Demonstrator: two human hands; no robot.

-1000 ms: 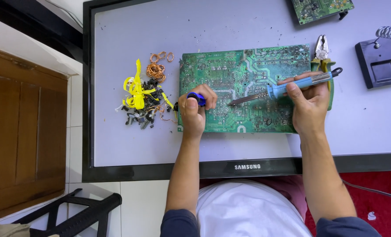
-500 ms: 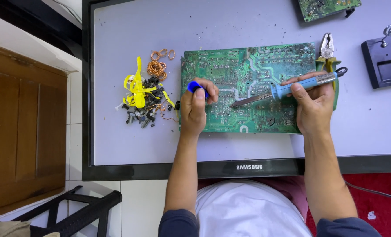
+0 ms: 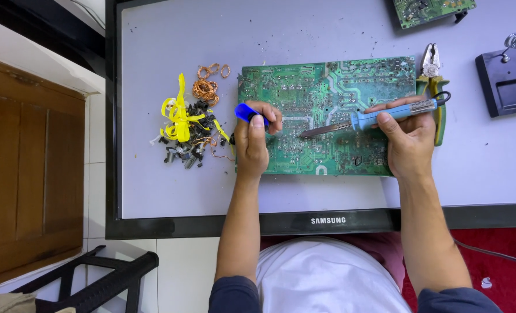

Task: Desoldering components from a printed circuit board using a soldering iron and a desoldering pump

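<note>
A large green circuit board (image 3: 304,87) lies solder side up on a pale grey worktop. My left hand (image 3: 252,142) rests on the board's left edge and grips a small tool with a blue handle (image 3: 245,112). My right hand (image 3: 410,139) holds a blue-handled soldering iron (image 3: 380,119) like a pen. Its metal tip touches the board near the middle.
Left of the board lies a pile of removed parts, yellow strips and copper coils (image 3: 191,124). Pliers (image 3: 431,69) sit at the board's right edge, a black iron stand (image 3: 507,81) farther right. A second board (image 3: 432,10) is at the top. A wooden cabinet (image 3: 32,174) stands left.
My left hand has shifted slightly up along the board's left edge with the blue tool. The soldering iron stays on the board's middle.
</note>
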